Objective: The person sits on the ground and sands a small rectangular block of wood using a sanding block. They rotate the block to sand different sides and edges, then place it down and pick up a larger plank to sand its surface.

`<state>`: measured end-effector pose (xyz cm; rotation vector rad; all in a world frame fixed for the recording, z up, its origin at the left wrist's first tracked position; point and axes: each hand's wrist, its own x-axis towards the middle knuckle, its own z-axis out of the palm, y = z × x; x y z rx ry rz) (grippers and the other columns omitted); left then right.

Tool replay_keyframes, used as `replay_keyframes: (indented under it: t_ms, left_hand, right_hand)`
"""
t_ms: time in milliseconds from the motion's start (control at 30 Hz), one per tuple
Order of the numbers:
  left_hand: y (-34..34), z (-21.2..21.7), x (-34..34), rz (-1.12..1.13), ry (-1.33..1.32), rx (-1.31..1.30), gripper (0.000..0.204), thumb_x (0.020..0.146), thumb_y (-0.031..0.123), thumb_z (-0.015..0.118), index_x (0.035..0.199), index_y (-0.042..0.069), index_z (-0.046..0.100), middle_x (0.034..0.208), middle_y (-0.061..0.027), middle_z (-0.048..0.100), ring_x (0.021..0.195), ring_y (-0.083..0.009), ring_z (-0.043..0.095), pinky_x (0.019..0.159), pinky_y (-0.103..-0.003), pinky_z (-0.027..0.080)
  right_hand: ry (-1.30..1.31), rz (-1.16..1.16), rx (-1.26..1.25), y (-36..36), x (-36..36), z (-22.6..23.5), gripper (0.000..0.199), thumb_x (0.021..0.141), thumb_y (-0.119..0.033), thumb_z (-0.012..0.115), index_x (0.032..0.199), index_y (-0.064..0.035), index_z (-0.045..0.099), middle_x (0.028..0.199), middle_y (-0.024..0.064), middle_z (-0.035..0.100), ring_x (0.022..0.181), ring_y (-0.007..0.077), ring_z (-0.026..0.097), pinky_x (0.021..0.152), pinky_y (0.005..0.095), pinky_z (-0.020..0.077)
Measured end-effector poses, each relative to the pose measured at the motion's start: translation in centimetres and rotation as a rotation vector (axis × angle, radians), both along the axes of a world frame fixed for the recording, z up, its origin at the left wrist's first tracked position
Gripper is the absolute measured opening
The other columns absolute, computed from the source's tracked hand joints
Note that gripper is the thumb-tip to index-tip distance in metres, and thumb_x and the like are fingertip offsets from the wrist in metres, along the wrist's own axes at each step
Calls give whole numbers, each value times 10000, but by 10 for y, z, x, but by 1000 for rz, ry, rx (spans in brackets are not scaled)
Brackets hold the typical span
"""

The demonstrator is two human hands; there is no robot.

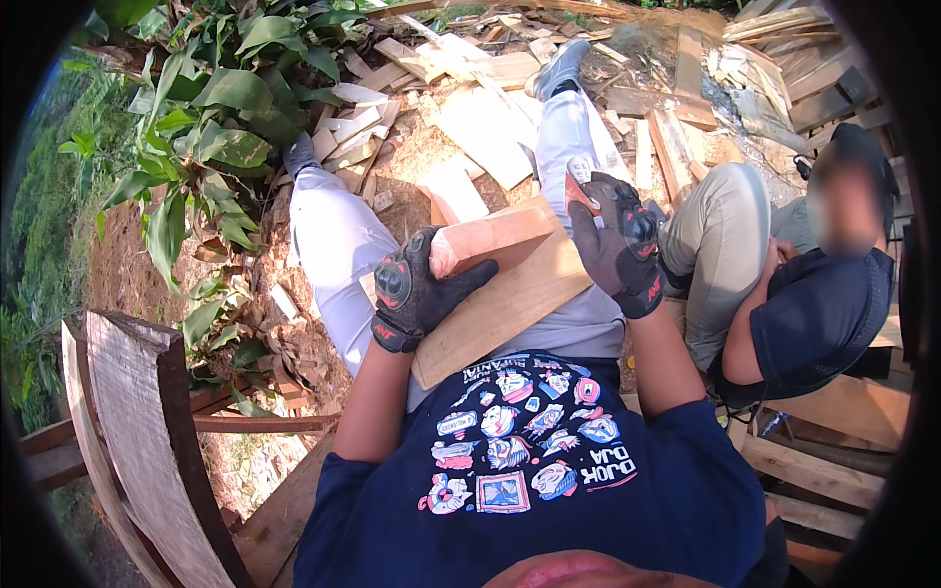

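Note:
My left hand, in a black and grey work glove, is closed on the near end of a thick reddish wood block. The thumb lies along its near side. The block rests over a wide, pale wooden board that lies tilted across my lap. Just past the block's right end, my right hand, gloved alike, is closed on a small flat reddish piece with a white printed patch. Its kind is not clear, and the fingers hide part of it. This hand appears apart from the block.
A person in a dark shirt sits close at my right. Wood offcuts litter the ground around my legs. Leafy plants grow at the far left. Curved slabs stand at the near left, and stacked planks lie at the near right.

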<state>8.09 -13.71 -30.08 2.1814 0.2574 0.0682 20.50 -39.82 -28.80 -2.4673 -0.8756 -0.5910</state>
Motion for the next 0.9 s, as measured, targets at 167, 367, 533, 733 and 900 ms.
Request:
replay_keyframes:
  t_ms: [167, 367, 533, 733, 900]
  left_hand:
    - [2, -16, -13, -221, -412, 329, 654, 731, 455, 948, 1261, 120, 761, 1167, -81, 795, 1099, -302, 757, 971, -470, 587]
    - [0, -17, -24, -419, -722, 432, 551, 654, 375, 858, 1165, 171, 817, 1116, -81, 704, 1070, -324, 711, 958, -516, 583]
    - [-6, -17, -29, -476, -691, 490, 487, 724, 314, 778, 1195, 196, 815, 1087, -48, 689, 1068, -281, 692, 971, -485, 579]
    - [-13, -14, -28, -585, -760, 598, 513, 742, 291, 737, 1244, 200, 780, 1113, -22, 667, 1122, -247, 669, 1010, -453, 587]
    - [-15, -8, -27, -657, -769, 606, 482, 748, 302, 727, 1213, 193, 790, 1128, -18, 677, 1135, -236, 674, 1028, -437, 590]
  right_hand:
    - [243, -138, -122, -9, 3, -17, 312, 936, -188, 730, 1200, -21, 727, 1107, 194, 764, 1006, 389, 747, 885, 501, 593]
    - [390, 64, -425, -37, 5, -39, 428, 924, -245, 739, 1314, -73, 703, 1263, 216, 725, 1168, 381, 709, 997, 502, 577]
    - [181, -107, -120, -30, -3, -6, 626, 898, -250, 826, 1445, -23, 622, 1230, 200, 719, 1086, 327, 719, 1011, 456, 554]
    - [1063, 221, -59, 9, -16, 2, 1037, 885, -89, 846, 1739, -71, 256, 1451, 162, 634, 1327, 234, 619, 1135, 379, 498]
    - [816, 259, 319, 4, -19, -26, 1121, 931, -101, 835, 1769, -93, 91, 1716, 219, 423, 1600, 311, 407, 1236, 418, 432]
